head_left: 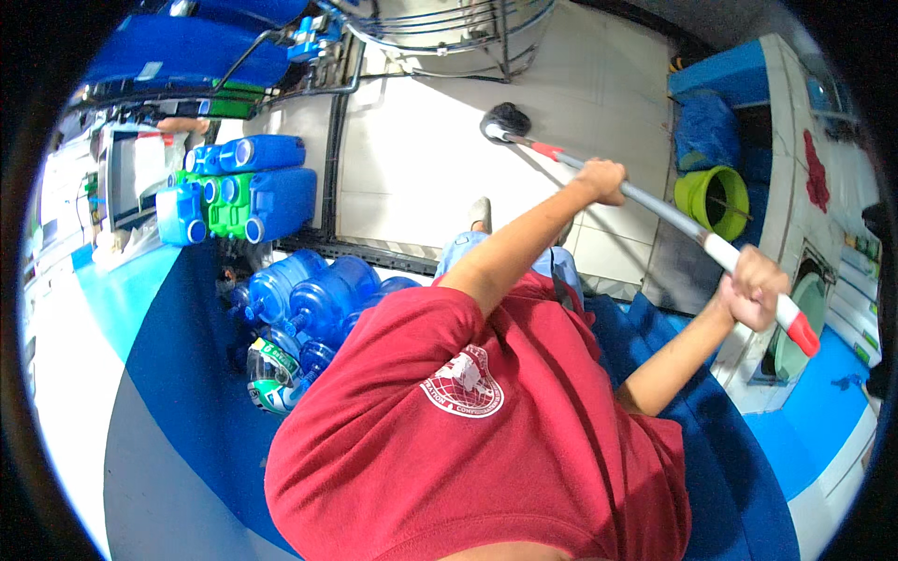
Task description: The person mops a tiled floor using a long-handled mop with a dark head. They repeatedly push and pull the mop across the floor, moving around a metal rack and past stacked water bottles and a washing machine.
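A long mop (666,208) with a grey and white handle and a red end cap slants across the right half of the head view. My left hand (601,180) is wrapped around the middle of its handle. Close to the red-tipped end, my right hand (756,286) grips the white part. The dark mop head (508,121) rests on the pale tiled floor (402,178), ahead of my feet. Both hands are closed on the handle.
Blue and green jugs (281,194) are stacked at the left, with large round water bottles (334,290) nearer me. A yellow-green bucket (694,198) stands at the right beside a blue plastic bag (705,131). A round metal-barred stand (505,42) is at the far side.
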Motion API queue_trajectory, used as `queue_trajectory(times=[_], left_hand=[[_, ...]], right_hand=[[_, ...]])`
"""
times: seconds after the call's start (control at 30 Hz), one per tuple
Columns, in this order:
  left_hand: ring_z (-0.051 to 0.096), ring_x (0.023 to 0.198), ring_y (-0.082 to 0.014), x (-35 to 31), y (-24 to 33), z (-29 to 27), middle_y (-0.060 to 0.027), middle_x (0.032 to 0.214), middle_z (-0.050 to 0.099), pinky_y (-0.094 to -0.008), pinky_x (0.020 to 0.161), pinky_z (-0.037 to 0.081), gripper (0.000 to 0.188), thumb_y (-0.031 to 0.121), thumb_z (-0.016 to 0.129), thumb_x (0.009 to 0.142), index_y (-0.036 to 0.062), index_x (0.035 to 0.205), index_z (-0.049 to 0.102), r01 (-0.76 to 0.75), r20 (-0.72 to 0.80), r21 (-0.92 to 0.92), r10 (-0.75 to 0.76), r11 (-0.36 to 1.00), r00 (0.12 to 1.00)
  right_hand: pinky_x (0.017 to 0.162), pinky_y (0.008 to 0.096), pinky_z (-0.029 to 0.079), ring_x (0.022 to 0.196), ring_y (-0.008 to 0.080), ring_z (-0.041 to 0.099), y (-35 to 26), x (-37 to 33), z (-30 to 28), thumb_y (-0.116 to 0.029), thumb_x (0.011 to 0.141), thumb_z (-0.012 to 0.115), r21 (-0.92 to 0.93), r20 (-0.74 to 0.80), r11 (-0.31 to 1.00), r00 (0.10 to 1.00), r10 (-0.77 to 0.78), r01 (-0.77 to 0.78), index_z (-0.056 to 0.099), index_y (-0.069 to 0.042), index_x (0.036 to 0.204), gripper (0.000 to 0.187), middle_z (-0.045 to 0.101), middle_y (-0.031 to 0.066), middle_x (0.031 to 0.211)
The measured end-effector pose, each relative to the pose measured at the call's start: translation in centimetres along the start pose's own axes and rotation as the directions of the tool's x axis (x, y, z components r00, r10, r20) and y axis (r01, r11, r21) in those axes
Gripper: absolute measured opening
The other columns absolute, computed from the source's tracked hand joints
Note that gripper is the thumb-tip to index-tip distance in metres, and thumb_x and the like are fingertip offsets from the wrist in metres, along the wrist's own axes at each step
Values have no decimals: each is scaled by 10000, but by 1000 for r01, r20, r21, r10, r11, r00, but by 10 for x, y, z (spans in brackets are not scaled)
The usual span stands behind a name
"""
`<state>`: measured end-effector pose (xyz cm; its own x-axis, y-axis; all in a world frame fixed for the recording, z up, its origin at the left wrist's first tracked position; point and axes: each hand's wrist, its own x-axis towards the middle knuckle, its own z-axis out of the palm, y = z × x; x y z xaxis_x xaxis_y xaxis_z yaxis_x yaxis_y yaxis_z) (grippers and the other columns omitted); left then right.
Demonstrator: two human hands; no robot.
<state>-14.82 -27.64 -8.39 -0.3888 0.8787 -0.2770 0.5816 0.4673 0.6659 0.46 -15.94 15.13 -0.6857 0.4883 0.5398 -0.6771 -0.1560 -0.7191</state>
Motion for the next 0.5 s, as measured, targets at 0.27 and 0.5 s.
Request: queue_trajectory(times=[0.27, 0.5], left_hand=[[639, 867, -350, -144, -261, -79, -174, 812, 656, -445, 793, 504, 162, 205, 653, 636, 68, 722, 655, 324, -349, 7, -301, 946, 887], [608, 971, -359, -261, -389, -104, -162, 1048, 612, -440, 829, 490, 329, 255, 717, 741, 126, 1014, 587, 510, -447, -4, -458, 860, 768]], right_hand=[[593, 334, 464, 619, 228, 569, 185, -70, 159, -183, 726, 595, -487, 197, 862, 944, 264, -140, 495, -27, 645, 202, 579, 93, 663], [584, 391, 413, 606, 290, 482, 268, -93, 282, -152, 548, 672, -209, 704, 970, 669, 239, -126, 456, -54, 635, 253, 458, 96, 626]])
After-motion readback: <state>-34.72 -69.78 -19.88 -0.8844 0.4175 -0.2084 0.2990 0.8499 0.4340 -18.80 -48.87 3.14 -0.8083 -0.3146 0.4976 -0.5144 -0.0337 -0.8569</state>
